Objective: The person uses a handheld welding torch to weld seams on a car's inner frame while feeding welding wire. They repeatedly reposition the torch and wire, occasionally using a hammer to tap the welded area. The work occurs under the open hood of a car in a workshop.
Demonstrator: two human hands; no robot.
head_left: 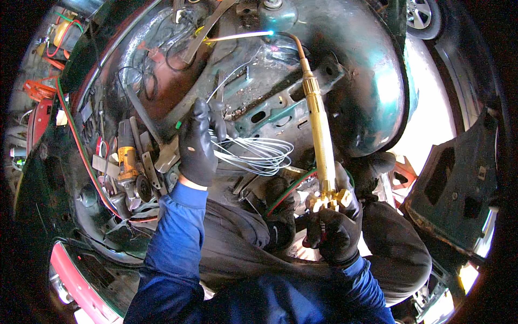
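My right hand (335,232), in a black glove, is closed around the valve end of a brass gas torch (319,127). The torch points away from me, and its bent copper tip (300,46) is lit. A long bright flame (243,36) shoots left from the tip over the dark metal bodywork. My left hand (197,148), also gloved in black, is closed on a loose coil of thin silvery wire (259,154). One length of that wire rises from the fingers toward the bodywork. Below the flame lies a greenish metal bracket (275,110) with slots and holes.
To the left, a yellow angle grinder (127,162) lies among hand tools. Red and green hoses (75,135) run along the left edge. A rounded dark green panel (372,81) bulges at the right, and a car wheel (422,16) shows at the top right.
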